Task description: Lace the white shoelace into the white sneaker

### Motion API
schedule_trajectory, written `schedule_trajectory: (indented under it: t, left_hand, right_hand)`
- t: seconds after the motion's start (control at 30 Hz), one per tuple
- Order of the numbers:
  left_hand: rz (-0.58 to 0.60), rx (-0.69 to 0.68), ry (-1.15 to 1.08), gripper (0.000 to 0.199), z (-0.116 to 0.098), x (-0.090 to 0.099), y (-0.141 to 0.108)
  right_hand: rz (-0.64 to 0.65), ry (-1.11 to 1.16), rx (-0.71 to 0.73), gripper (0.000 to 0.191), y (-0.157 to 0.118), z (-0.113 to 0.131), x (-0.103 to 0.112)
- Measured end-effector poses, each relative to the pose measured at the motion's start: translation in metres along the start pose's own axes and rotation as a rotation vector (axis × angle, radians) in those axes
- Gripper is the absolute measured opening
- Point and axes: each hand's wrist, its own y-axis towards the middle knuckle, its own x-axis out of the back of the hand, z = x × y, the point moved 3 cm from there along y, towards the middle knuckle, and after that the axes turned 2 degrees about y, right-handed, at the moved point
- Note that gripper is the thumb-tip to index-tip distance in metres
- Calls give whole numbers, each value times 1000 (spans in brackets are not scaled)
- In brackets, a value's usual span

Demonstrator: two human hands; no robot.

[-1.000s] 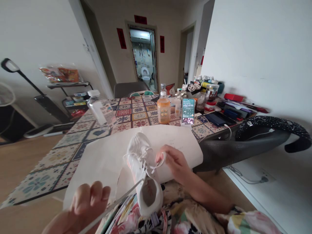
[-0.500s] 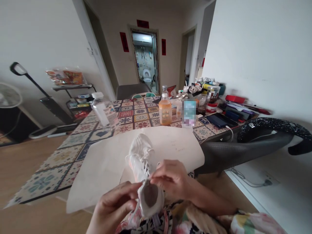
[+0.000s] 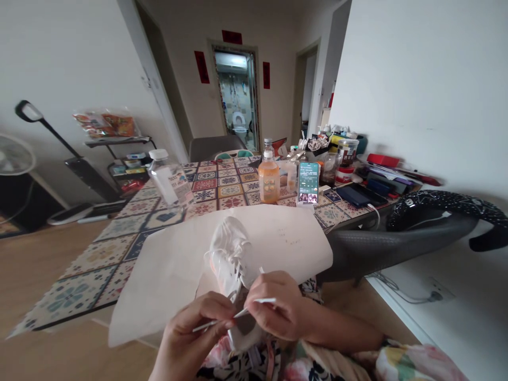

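A white lace-up shoe (image 3: 229, 254) points away from me, its heel end near my lap and its toe over a large white sheet (image 3: 166, 270). Above the shoe's opening, my left hand (image 3: 204, 323) pinches a white shoelace (image 3: 241, 313) between thumb and fingers. Close on its right, my right hand (image 3: 275, 307) has its fingers curled round the same lace, and a flat white end sticks out over the fingers. Both hands partly cover the shoe's opening.
Beyond the sheet, a patterned table (image 3: 206, 185) bears an orange drink bottle (image 3: 269, 180), a clear bottle (image 3: 169, 182) and a propped phone (image 3: 308, 182). Jars and dark devices crowd its right side. A grey chair (image 3: 369, 248) stands at the right.
Both hands have come closer together over the shoe's opening. The lace now stretches between them, and its end shows over my right hand. The phone screen is now visible.
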Motion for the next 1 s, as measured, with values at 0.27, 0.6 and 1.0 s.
schedule_trajectory:
  t: [0.27, 0.6, 1.0]
  left_hand:
    - [-139, 2, 31, 18, -2, 7, -10]
    - [-100, 98, 40, 10, 2, 3, -6]
    - [-562, 481, -548, 40, 32, 20, -2]
  right_hand:
    - [158, 5, -66, 23, 2, 0, -3]
    - [184, -218, 93, 9, -7, -9, -12]
    - [-300, 629, -350, 39, 6, -25, 14]
